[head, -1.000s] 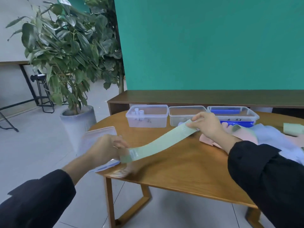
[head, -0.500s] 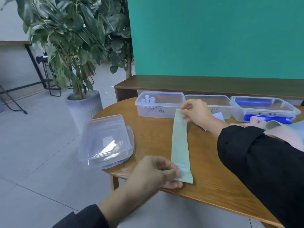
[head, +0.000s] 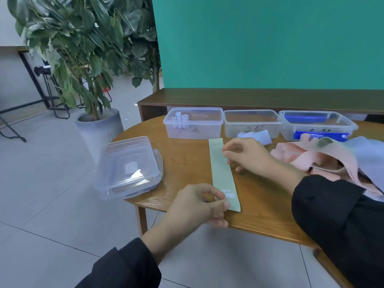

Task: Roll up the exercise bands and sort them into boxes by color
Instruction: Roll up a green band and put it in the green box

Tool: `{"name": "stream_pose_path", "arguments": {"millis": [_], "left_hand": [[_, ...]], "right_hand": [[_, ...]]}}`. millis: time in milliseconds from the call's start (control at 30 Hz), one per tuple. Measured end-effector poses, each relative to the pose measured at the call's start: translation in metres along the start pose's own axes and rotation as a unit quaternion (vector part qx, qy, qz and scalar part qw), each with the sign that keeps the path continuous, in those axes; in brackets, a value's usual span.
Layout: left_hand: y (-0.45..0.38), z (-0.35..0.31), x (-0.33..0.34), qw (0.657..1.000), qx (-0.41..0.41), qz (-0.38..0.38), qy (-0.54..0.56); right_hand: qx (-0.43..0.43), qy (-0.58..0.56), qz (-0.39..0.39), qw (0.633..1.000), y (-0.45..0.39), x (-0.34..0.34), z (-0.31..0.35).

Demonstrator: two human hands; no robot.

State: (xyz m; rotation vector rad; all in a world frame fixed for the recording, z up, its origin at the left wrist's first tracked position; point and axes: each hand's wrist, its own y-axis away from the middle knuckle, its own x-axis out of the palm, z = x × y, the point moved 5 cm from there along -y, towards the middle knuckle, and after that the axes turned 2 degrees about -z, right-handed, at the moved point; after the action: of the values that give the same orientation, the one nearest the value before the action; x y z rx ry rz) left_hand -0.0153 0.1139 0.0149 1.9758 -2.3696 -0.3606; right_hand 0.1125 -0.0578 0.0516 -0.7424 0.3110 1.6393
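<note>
Where the teal wall (head: 270, 42) fills the background, a potted plant (head: 83, 48) to its left. Below, a round wooden table (head: 259, 206). On its right side, a loose heap of pink and pale blue bands (head: 332, 161). At its left edge, a stack of clear lids (head: 128, 167). Along the far side, three clear boxes in a row: left box (head: 195, 125) with small white rolls, middle box (head: 252, 123) with contents hard to make out, right box (head: 318, 125) with blue rolls. Flat on the table between the hands, a green band (head: 222, 173), one end near the left box, the other at the near edge. Left hand (head: 197, 204) pinching the near end between thumb and forefinger. Right hand (head: 247, 154) beside the far end, fingers curled; cannot tell whether gripping the band.
</note>
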Motion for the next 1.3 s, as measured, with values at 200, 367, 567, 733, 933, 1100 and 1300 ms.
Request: {"name": "stream_pose_path", "arguments": {"millis": [200,367,567,733,933,1100,1300], "left_hand": [[0.007,-0.017,-0.012,0.974,0.135,-0.079,-0.163],[0.005,-0.015,-0.010,0.917,0.256,-0.064,-0.299],[-0.001,-0.004,-0.012,0.867,0.356,-0.030,-0.346],[0.001,0.005,-0.015,0.841,0.412,-0.064,-0.345],[-0.002,0.007,-0.015,0.830,0.422,-0.077,-0.356],[-0.003,0.010,-0.015,0.834,0.390,-0.095,-0.378],[-0.007,0.017,-0.011,0.823,0.311,-0.117,-0.460]], "right_hand": [[-0.055,-0.002,0.037,0.998,0.091,0.020,0.011],[-0.065,-0.011,0.023,0.998,0.117,0.018,0.000],[-0.109,0.046,0.051,0.992,0.118,0.016,-0.006],[-0.131,0.067,0.052,0.988,0.120,0.019,-0.011],[-0.147,0.088,0.043,0.984,0.121,0.019,-0.013],[-0.146,0.103,0.055,0.982,0.122,0.021,-0.010],[-0.066,0.198,0.069,0.976,0.120,0.020,-0.015]]}}
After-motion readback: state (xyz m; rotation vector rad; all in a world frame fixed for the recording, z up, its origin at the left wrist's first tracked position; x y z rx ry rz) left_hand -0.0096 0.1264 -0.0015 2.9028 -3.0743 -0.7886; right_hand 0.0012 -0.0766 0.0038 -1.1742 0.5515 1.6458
